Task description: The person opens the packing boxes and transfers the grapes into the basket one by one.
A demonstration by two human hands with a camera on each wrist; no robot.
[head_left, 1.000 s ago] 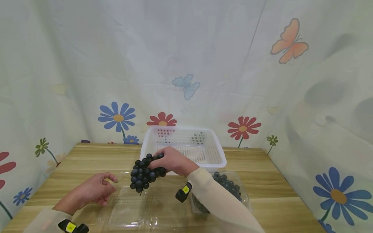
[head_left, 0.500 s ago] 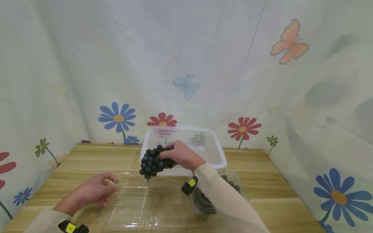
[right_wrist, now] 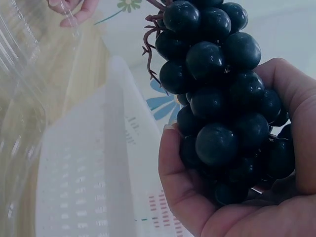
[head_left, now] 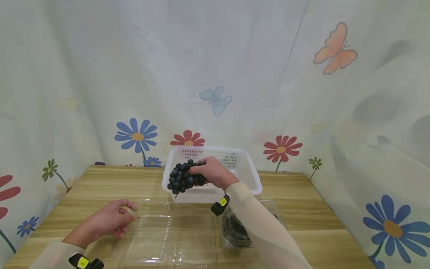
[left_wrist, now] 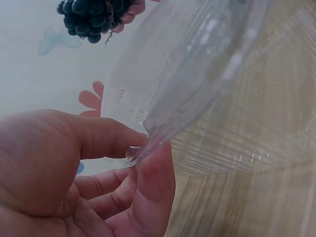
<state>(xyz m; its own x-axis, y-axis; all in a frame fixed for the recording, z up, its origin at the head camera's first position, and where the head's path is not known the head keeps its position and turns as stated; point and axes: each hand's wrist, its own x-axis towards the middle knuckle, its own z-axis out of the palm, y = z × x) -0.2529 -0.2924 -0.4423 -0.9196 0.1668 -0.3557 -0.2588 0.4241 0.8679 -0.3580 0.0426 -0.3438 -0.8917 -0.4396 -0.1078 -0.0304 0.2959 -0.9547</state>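
Observation:
My right hand [head_left: 216,172] grips a bunch of dark grapes [head_left: 184,176] above the front left part of the white plastic basket [head_left: 252,175]. In the right wrist view the fingers curl round the grapes [right_wrist: 217,143], and a bare brown stem sticks out. With thumb and finger my left hand [head_left: 109,220] pinches the edge of a clear plastic clamshell box [head_left: 147,239], as the left wrist view shows at the box's corner [left_wrist: 148,140]. The clamshell lies opened out on the table, with nothing visible inside it.
Partly behind my right sleeve [head_left: 268,228] stands another clear box [head_left: 231,239] with dark grapes in it. The wooden table [head_left: 312,209] meets a printed flower curtain [head_left: 215,56] at the back and sides.
My right hand has moved away from me and slightly right with the grapes, from over the opened clamshell to over the basket. The left hand has stayed in place.

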